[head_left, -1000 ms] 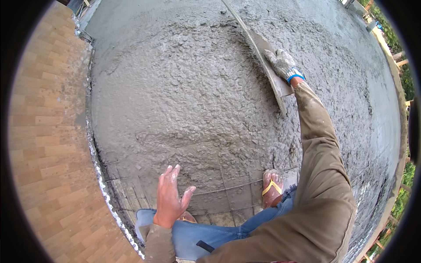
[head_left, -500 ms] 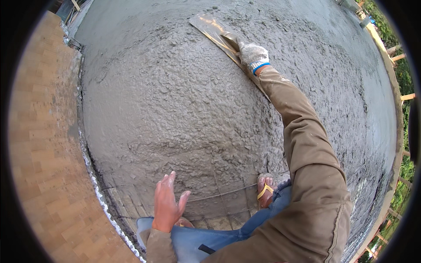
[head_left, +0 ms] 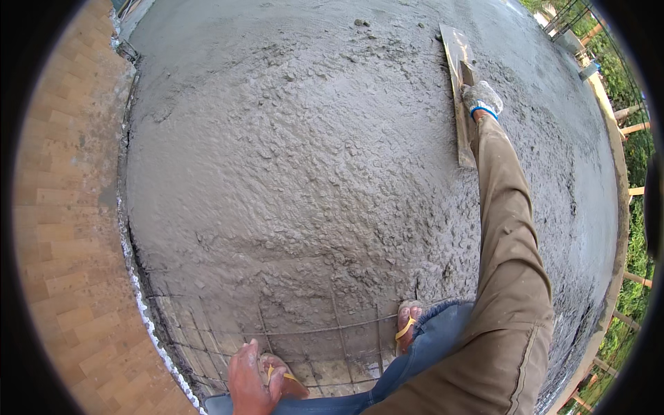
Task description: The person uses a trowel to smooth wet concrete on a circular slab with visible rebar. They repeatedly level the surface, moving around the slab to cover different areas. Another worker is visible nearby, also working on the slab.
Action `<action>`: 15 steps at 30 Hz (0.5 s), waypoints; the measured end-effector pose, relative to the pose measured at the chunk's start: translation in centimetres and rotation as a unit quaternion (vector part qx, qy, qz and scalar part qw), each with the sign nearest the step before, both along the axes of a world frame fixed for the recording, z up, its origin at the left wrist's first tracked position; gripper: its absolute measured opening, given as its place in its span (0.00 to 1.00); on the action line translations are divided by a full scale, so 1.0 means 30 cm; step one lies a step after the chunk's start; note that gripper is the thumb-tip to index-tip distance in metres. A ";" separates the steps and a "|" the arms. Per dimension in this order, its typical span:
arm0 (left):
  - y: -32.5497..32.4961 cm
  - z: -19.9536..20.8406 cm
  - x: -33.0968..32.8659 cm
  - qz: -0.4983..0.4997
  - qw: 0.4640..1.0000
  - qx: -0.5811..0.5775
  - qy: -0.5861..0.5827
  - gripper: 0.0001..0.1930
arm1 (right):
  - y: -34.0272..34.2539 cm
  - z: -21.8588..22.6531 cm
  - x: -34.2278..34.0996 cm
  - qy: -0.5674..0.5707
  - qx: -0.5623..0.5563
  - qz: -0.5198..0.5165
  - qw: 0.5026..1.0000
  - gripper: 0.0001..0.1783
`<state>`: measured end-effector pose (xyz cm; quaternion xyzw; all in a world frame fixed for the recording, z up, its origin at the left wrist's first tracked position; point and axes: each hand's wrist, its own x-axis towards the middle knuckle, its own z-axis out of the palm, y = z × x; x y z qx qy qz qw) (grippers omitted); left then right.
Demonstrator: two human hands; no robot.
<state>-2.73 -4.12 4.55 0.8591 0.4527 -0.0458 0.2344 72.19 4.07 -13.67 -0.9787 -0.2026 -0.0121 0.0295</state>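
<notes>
Far out at the upper right, my gloved right hand (head_left: 485,99) is closed round the handle of a long, flat concrete float (head_left: 454,55). The float lies on rough wet concrete (head_left: 290,152), its length running nearly straight away from me. My bare left hand (head_left: 250,380) hangs low at the lower left, holding nothing, with the thumb apart from the fingers. It appears in front of my left foot, by the thin steel bars (head_left: 311,332) at the near edge of the concrete. The float's handle is mostly hidden by the glove.
A tan tiled floor (head_left: 62,207) borders the concrete on the left, with a rough broken edge. My right foot (head_left: 408,321), in a yellow-strapped sandal, stands among the bars. Along the right runs a formwork edge (head_left: 621,207) with wooden stakes and greenery beyond.
The right hand has moved the float to the right and turned it from a slant to nearly straight ahead. My left hand has dropped lower, towards the left foot.
</notes>
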 end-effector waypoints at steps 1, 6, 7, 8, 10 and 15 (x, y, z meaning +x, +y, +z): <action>-0.016 0.011 -0.016 0.015 0.999 -0.019 0.038 0.38 | 0.055 0.000 0.013 -0.006 0.012 -0.003 1.000 0.27; -0.107 0.051 -0.093 0.092 0.992 -0.051 0.063 0.34 | 0.274 -0.001 -0.046 -0.048 0.007 0.130 0.990 0.23; -0.114 0.044 -0.101 0.092 0.992 -0.044 0.068 0.34 | 0.321 0.009 -0.079 -0.041 -0.020 0.175 0.983 0.22; -0.124 0.042 -0.107 0.092 0.992 -0.039 0.074 0.34 | 0.340 0.006 -0.126 -0.017 -0.001 0.210 0.978 0.21; -0.134 0.036 -0.112 0.094 0.993 -0.047 0.059 0.33 | 0.336 -0.014 -0.234 -0.022 -0.017 0.258 0.966 0.24; -0.145 0.059 -0.120 0.094 0.989 -0.065 0.098 0.31 | 0.286 0.019 -0.267 -0.017 0.024 0.290 0.957 0.30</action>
